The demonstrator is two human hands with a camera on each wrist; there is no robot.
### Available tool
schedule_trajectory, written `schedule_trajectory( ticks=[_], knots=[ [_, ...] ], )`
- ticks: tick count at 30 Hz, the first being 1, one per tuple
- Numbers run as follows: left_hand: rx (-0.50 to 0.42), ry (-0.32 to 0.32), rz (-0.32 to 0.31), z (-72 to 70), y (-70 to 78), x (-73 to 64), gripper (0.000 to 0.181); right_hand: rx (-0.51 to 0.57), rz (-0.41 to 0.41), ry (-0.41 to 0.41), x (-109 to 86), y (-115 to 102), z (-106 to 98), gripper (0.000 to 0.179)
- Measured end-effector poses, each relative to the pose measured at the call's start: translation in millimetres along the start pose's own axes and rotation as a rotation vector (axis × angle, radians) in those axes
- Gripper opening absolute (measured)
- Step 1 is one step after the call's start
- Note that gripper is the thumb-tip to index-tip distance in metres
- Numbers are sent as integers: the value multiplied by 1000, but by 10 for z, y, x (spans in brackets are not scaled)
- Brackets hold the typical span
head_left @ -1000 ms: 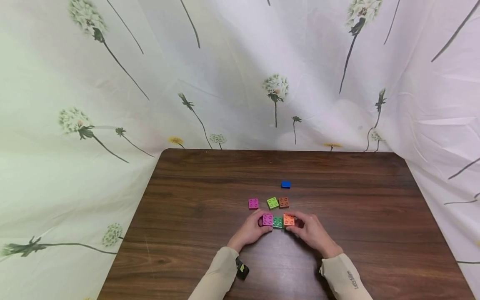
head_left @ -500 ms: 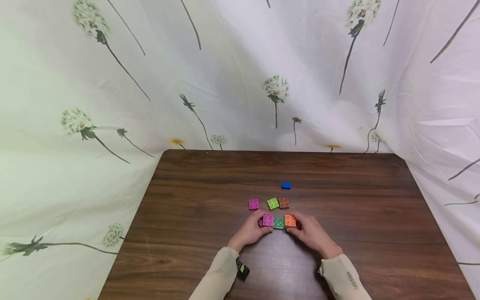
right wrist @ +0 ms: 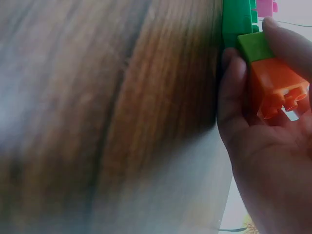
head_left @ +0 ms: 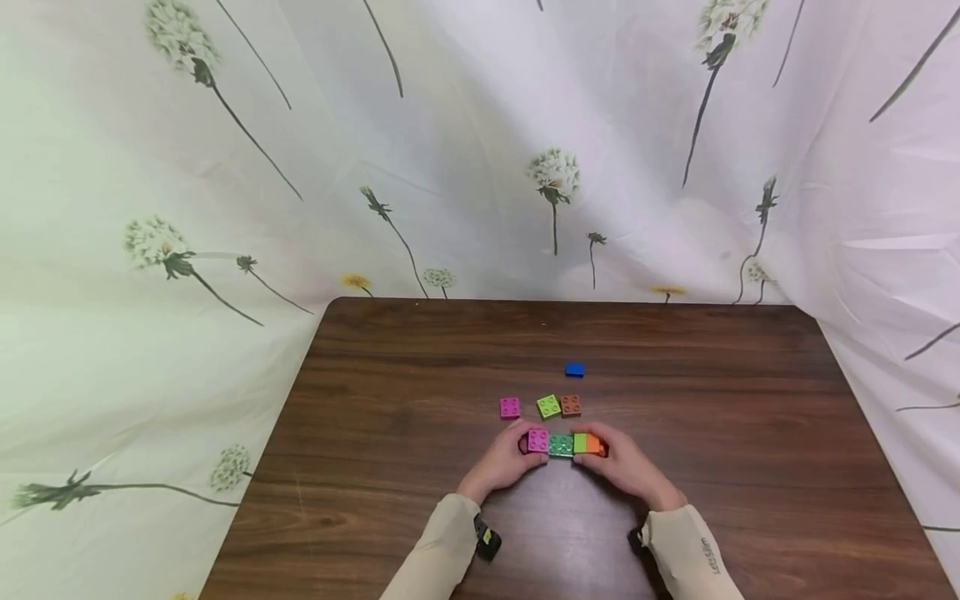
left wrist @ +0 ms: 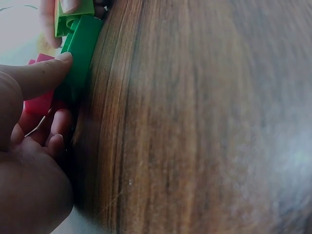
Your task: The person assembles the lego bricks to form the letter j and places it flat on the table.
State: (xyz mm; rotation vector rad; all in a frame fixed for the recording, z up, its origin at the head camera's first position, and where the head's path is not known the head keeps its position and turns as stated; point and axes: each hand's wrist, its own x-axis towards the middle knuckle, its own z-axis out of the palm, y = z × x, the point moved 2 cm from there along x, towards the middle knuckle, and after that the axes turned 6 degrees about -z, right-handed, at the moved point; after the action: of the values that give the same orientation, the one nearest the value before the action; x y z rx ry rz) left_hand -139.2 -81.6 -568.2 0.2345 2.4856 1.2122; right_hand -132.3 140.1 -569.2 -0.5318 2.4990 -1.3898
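On a dark wooden table (head_left: 405, 367), a long green brick (head_left: 561, 446) is lying flat in front of a person. A pink brick (head_left: 537, 440) is sitting on its left end, and the left hand (head_left: 497, 467) is gripping that end, fingers and thumb curled round both bricks. At its right end, the right hand (head_left: 628, 468) is pinching a joined pair: a lime brick (head_left: 580, 443) is facing the green brick and an orange brick (head_left: 593, 443) is pointing its studs away from it. Whether the pair is touching the green brick, I cannot tell.

The building is looking partly done: pink is joining green and lime is joining orange, while the two groups are seemingly not locked together yet. Four bricks are waiting loose beyond the green brick: a magenta brick (head_left: 510, 407) to its far left, a yellow-green brick (head_left: 549, 407) and a brown brick (head_left: 571, 406) side by side behind it, and a blue brick (head_left: 574, 370) farthest back.
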Motion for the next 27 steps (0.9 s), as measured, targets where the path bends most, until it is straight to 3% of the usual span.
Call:
schedule_trajectory(
  ticks=[6, 13, 21, 27],
  knots=[
    [-10, 0, 14, -4, 7, -7, 34, -107, -24, 47, 32, -37, -4, 40],
    [-33, -2, 7, -14, 20, -12, 34, -315, -89, 52, 75, -191, -10, 30],
    [-32, 2, 19, -4, 16, 0, 34, -441, 45, -55, 177, -367, -9, 28],
    [-33, -5, 14, 4, -1, 1, 34, -453, 69, -121, 255, -449, 1, 21]
  ],
)
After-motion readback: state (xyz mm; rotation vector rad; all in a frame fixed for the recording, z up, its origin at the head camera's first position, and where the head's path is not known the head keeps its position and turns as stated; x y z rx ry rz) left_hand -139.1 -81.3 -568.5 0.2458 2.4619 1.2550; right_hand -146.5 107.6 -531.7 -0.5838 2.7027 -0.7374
